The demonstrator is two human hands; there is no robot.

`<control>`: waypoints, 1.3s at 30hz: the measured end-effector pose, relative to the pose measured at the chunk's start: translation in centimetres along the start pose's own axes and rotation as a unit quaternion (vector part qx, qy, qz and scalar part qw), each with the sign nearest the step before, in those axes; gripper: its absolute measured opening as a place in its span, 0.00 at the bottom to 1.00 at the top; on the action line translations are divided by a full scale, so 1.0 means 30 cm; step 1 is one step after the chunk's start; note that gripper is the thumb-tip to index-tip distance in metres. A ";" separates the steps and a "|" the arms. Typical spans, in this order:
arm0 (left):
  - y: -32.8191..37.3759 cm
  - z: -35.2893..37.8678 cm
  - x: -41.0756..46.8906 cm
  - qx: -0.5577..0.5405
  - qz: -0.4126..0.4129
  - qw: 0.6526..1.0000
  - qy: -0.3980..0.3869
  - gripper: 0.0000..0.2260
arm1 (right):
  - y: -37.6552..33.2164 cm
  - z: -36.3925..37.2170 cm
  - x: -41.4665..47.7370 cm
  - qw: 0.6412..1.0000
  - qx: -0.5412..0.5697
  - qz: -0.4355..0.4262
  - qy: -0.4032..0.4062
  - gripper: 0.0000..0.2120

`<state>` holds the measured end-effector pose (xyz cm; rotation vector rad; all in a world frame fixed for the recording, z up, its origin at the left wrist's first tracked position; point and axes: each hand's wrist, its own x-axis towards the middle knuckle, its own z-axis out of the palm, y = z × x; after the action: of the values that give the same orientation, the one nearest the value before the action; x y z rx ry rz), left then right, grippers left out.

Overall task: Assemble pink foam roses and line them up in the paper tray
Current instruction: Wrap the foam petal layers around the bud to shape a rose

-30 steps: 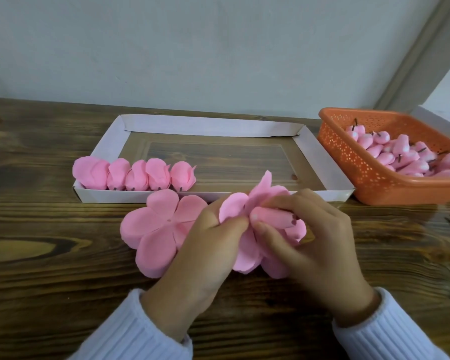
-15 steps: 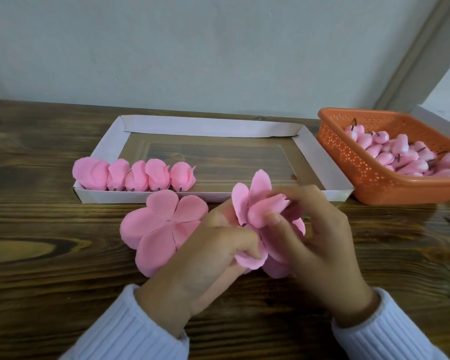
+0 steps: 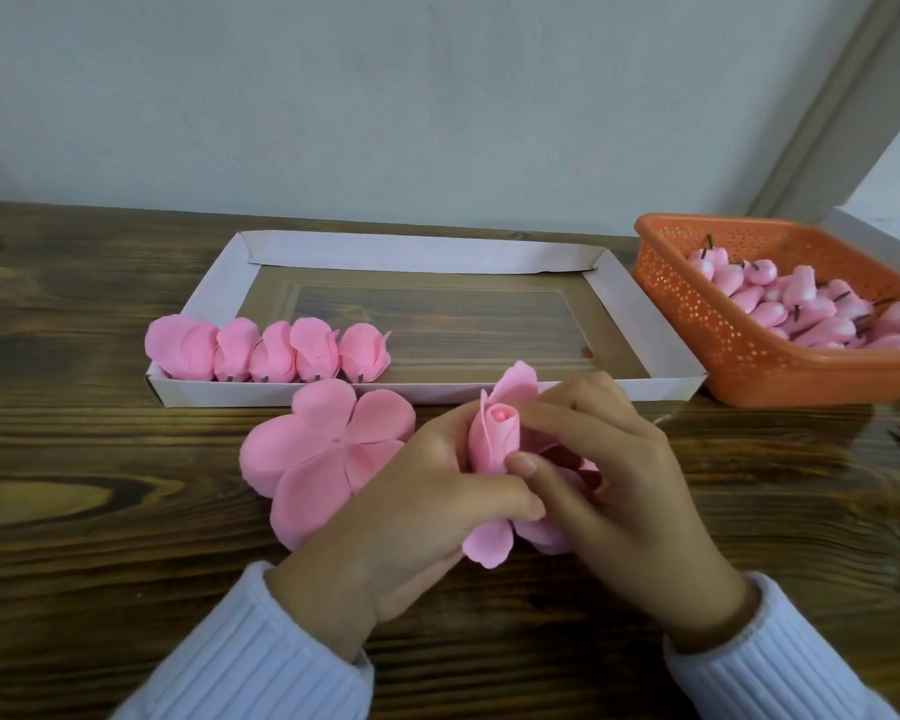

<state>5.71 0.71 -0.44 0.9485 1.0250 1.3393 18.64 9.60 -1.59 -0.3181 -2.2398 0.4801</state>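
Pink rose [image 3: 492, 444] pinched in curled left fingers [image 3: 505, 498] and right fingers [image 3: 567, 413].

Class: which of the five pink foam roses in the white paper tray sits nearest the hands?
The rightmost rose, ending the row; the other four lie further left.

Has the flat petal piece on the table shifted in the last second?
No. The flat petal piece lies where it did, its top petal still overlapping the front wall of the paper tray, just below the right end of the finished roses.
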 end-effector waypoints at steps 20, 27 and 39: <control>-0.024 -0.011 0.009 -0.026 0.012 0.998 0.059 0.11 | -0.010 -0.021 0.001 0.938 0.315 0.138 0.041 0.16; -0.020 0.002 0.016 0.021 0.059 0.991 0.115 0.19 | -0.007 -0.007 0.004 0.938 0.218 0.257 0.077 0.07; -0.025 0.001 0.013 0.068 0.072 0.988 0.121 0.14 | -0.007 -0.001 -0.004 0.967 0.176 0.153 0.098 0.04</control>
<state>5.95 1.08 -1.16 0.9927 1.2662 1.5477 18.74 9.37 -1.55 -0.5031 -1.8758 0.9551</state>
